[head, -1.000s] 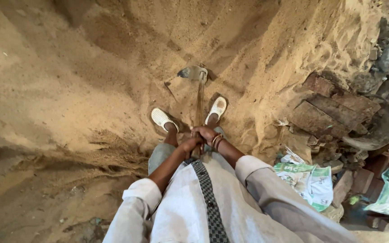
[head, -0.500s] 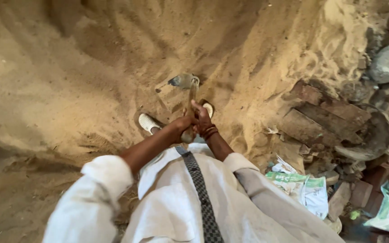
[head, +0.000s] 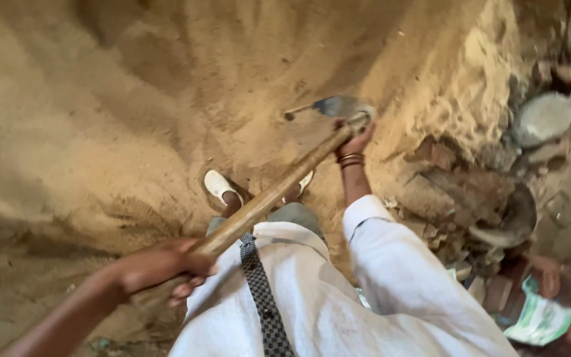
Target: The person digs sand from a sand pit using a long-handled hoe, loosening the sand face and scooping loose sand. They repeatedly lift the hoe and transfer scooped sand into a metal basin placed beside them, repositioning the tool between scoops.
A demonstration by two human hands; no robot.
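Note:
I stand in a pile of brown sand (head: 133, 99) holding a hoe with a long wooden handle (head: 279, 192) and a metal blade (head: 335, 106). My right hand (head: 355, 139), with bangles on the wrist, grips the handle just below the blade. My left hand (head: 163, 264) grips the lower end of the handle near my waist. The blade is lifted off the sand and tilted up to the right. My white shoe (head: 218, 185) shows below the handle.
Bricks (head: 441, 192) and rubble lie at the right edge of the sand. A round metal pan (head: 513, 221) rests among them. A grey stone (head: 543, 118) sits further back. Green and white sacks (head: 543, 317) lie at the lower right.
Both hands were together on the handle with the blade in the sand. My right hand slid up to the blade, my left pulled back, and the hoe rose to the right.

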